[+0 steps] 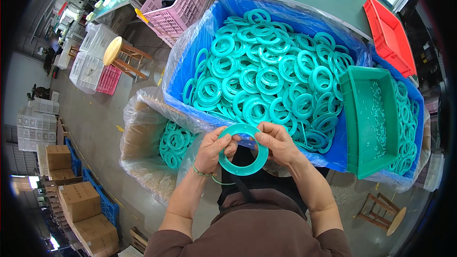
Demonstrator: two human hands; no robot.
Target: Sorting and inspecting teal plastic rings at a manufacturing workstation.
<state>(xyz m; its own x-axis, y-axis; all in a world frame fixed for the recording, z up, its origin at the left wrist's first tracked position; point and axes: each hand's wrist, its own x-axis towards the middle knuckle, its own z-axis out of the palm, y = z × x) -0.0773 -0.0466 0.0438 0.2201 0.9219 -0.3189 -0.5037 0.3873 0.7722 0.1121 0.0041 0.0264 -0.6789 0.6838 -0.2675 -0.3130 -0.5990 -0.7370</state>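
Observation:
A teal plastic ring (244,168) is held upright in front of my chest by both hands. My left hand (213,149) pinches its left rim, with a green cord bracelet on that wrist. My right hand (277,141) grips the ring's upper right rim. Just beyond my hands stands a big blue crate (190,62) lined with clear plastic and heaped with several matching teal rings (266,74). A second batch of teal rings (174,142) lies in a plastic-lined cardboard box at my lower left.
A green tray (354,123) holding small pale bits rests on the crate's right side. A red tray (390,35) lies on the table behind. Pink baskets (178,4), white crates (88,64), a round wooden stool (119,52) and stacked cardboard boxes (78,200) stand to the left.

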